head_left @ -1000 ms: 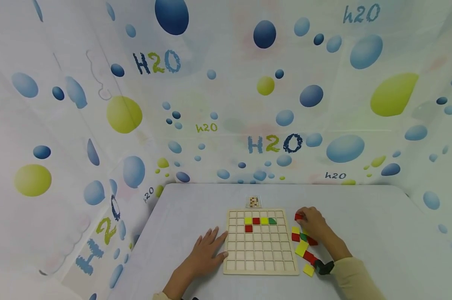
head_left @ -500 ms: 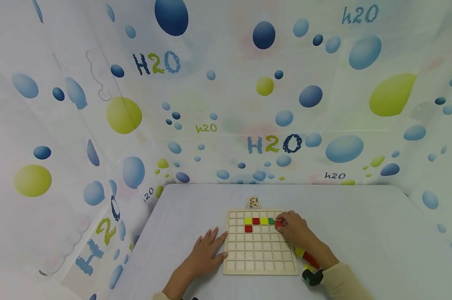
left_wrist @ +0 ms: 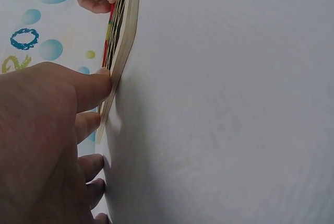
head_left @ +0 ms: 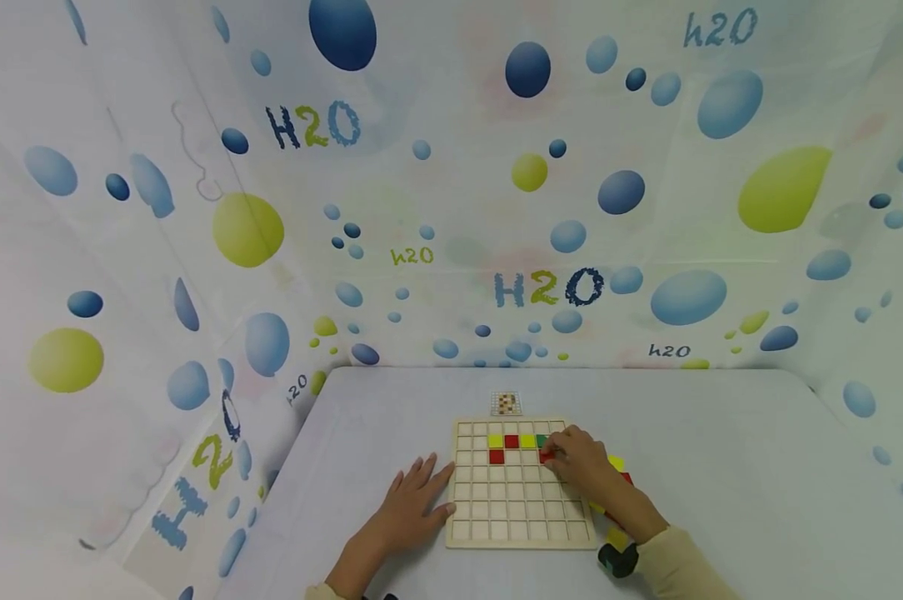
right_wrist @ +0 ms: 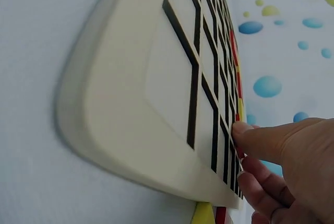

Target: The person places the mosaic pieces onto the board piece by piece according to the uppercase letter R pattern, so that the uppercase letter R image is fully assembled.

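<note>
My right hand (head_left: 582,462) pinches a red square tile (head_left: 546,457) between thumb and fingertips, at the second row of coloured tiles on the wooden grid board (head_left: 489,533). Just beyond it lies a green tile (head_left: 541,440), partly covered by the fingers. That row also bears a yellow tile (head_left: 528,442), a red tile (head_left: 511,442) and another yellow tile (head_left: 496,442); below them sits a single red tile (head_left: 496,457). With fingers spread on the table, my left hand (head_left: 414,508) touches the board's left edge; its thumb (left_wrist: 96,89) meets the side in the left wrist view.
A small printed pattern card (head_left: 506,404) lies behind the board. Loose tiles, such as a yellow one (head_left: 616,461), lie right of the board, partly hidden under my right forearm. A dark wrist camera (head_left: 618,560) hangs at that wrist. A patterned curtain (head_left: 451,208) backs the white table.
My right hand has carried the red tile leftward from the loose tiles onto the board, then slightly nearer, to below the green tile. The left hand has stayed in place.
</note>
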Tool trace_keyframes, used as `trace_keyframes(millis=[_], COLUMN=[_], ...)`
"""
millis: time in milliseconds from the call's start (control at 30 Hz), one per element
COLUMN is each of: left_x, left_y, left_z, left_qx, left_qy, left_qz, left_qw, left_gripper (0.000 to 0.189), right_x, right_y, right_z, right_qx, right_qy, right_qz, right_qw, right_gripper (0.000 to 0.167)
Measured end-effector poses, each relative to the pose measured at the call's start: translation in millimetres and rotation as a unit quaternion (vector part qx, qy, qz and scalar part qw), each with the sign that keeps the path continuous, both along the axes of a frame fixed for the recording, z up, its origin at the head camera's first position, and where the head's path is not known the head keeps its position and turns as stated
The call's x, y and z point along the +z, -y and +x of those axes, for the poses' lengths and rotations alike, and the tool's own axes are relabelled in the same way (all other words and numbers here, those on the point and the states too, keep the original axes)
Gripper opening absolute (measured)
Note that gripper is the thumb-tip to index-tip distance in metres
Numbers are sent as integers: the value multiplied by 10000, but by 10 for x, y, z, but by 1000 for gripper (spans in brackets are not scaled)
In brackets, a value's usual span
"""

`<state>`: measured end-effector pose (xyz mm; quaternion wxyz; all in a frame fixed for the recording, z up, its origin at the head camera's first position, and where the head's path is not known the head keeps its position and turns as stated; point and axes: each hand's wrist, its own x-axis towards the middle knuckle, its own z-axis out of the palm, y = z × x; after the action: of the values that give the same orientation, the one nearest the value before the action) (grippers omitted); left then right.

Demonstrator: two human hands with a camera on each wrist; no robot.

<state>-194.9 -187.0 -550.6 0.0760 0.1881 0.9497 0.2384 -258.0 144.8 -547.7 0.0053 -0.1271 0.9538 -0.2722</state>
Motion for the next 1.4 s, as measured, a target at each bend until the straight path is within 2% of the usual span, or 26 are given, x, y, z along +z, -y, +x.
trace_keyframes(millis=[133,367,533,667,767,867,967,1167,1400], left_x=[23,38,42,47,27,12,13,34,37], left_y=[-7,-12,-23,-25,-12,1,4,-9,-11], left_z=[3,16,-4,-12,-18,-23,-17,3,15], left_qx=[1,-4,-61,-38,-18,-4,6,-33,-10], left_qy=[-18,-10,47,92,105,111,95,43,1], left_qz=[-27,8,4,-37,-66,-59,-71,-45,-73], left_qw=[10000,10000,10000,9999,9999,9999,9999,10000,10000], left_gripper=[68,68,68,68,68,68,68,68,67], right_x=[-5,32,81,129,146,124,84,-6,29], right_y=[14,-97,-416,-747,-959,-1079,-1092,-915,-655], right_z=[-5,33,40,4,-15,-34,-47,-64,-78], right_qx=[0,13,-325,-596,-751,-778,-756,-597,-343], right_qy=[-118,-55,217,668,1022,1122,1063,864,517], right_qz=[109,15,-140,144,221,75,-9,185,350], right_qw=[9999,10000,9991,9959,9917,9906,9915,9943,9975], right_gripper=[11,12,21,34,33,27,23,32,16])
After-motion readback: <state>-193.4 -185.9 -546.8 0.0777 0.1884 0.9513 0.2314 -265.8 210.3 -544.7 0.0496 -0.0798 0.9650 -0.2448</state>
